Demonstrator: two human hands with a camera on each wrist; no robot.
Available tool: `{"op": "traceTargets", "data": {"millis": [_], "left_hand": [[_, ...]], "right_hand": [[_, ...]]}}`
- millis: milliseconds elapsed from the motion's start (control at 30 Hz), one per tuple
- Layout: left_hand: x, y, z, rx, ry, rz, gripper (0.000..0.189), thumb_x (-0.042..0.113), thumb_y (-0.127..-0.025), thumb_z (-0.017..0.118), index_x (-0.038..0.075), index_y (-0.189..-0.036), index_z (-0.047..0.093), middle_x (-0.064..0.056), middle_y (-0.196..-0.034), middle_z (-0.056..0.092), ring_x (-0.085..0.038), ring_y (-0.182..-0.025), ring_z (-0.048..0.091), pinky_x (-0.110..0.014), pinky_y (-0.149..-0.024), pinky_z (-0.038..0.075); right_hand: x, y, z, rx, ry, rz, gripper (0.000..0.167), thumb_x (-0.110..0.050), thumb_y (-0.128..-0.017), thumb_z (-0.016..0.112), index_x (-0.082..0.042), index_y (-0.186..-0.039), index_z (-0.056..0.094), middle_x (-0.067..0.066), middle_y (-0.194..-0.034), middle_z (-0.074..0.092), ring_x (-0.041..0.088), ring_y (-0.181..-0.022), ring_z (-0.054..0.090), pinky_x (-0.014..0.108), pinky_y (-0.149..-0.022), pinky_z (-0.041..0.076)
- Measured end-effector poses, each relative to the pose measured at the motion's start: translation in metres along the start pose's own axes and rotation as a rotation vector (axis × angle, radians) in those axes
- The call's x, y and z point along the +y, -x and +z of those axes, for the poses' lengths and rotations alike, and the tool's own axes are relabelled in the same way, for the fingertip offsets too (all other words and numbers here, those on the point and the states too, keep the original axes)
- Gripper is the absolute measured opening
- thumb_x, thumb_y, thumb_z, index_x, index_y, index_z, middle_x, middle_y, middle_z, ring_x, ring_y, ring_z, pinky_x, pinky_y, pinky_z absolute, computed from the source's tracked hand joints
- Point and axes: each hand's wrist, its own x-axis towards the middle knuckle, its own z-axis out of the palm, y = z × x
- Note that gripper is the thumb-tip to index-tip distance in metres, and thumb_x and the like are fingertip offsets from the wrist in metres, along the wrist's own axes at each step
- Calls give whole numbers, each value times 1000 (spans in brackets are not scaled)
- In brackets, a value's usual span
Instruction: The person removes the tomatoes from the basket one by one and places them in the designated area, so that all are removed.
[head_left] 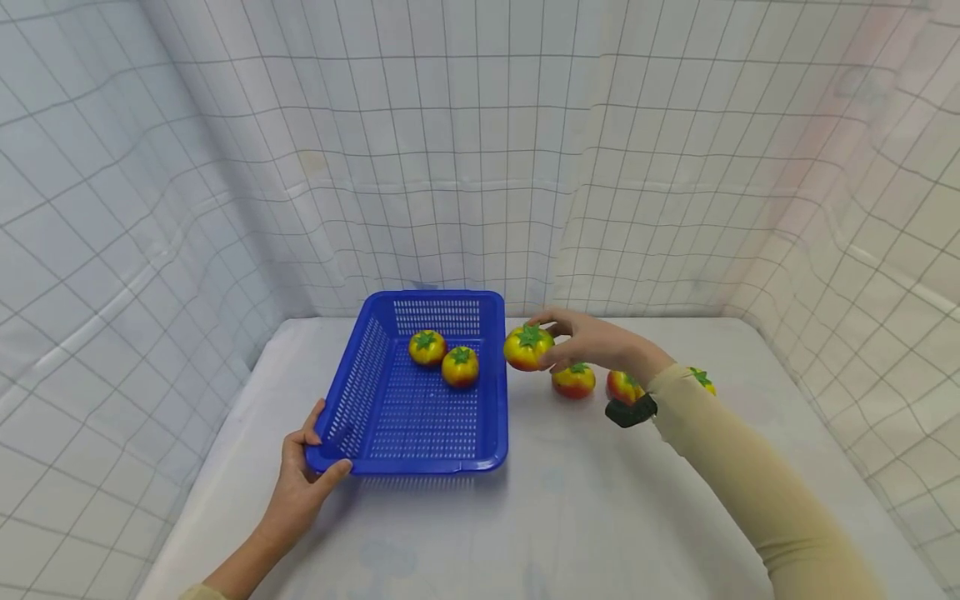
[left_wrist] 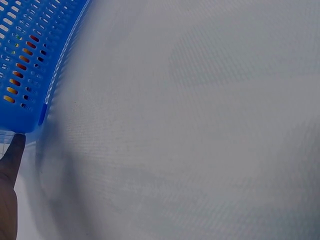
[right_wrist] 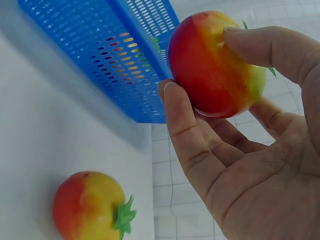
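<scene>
My left hand [head_left: 294,493] grips the near left corner of a blue plastic basket [head_left: 494,417], thumb on the front rim and fingers along the left side. In my right hand [head_left: 596,340] is a red and yellow toy tomato [head_left: 521,354] with a green leafy top, raised just beside the basket's right rim. The right wrist view shows the held tomato [right_wrist: 215,75] between thumb and fingertips, close to the basket wall [right_wrist: 100,55]. Inside the basket, toward the back, sit two similar tomatoes, one [head_left: 426,352] left of the other [head_left: 460,371].
Right of the basket, on the white-covered table [head_left: 570,517], a tomato [head_left: 574,384] lies below my right hand. Two more, one [head_left: 621,387] by the wrist and one [head_left: 705,381] behind the sleeve, are partly hidden. White checked cloth [head_left: 450,167] walls in the table.
</scene>
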Motion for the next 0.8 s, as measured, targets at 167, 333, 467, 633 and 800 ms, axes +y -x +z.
{"op": "traceTargets", "data": {"millis": [167, 333, 467, 633, 800], "left_hand": [[-1, 0, -1, -3, -1, 6, 43, -6, -101, 54, 17, -118, 23, 1, -172, 3, -25, -148, 22, -13, -99, 44], [-2, 0, 0, -3, 0, 3, 43, -6, -101, 55, 19, -118, 23, 1, -172, 3, -28, -148, 20, -13, -99, 43], [-2, 0, 0, -2, 2, 8, 43, -7, -101, 54, 18, -118, 23, 0, -172, 3, -26, -149, 20, -12, -100, 42], [-2, 0, 0, 2, -10, 10, 43, -7, -101, 54, 17, -118, 23, 1, -172, 3, -26, -149, 19, -12, -99, 42], [-2, 1, 1, 4, -16, 1, 43, -5, -101, 54, 18, -118, 23, 2, -172, 3, -28, -148, 20, -12, -98, 43]], "right_hand": [[13, 11, -2, 39, 74, 39, 68, -37, -83, 82, -31, -143, 50, 9, -150, 45, 27, -120, 59, 53, -103, 47], [26, 25, -4, 45, 101, 34, 62, -40, -84, 81, -36, -139, 54, 5, -146, 49, 27, -127, 52, 53, -106, 42], [36, 33, -2, 44, 77, 29, 59, -36, -85, 80, -36, -138, 55, 7, -144, 51, 28, -123, 55, 50, -105, 43], [50, 40, 3, 50, 41, 51, 63, -32, -84, 81, -32, -141, 54, 11, -148, 47, 29, -123, 53, 47, -101, 46], [65, 48, 10, 39, -32, 61, 68, -25, -84, 80, -24, -145, 50, 17, -151, 42, 31, -117, 60, 48, -102, 47]]}}
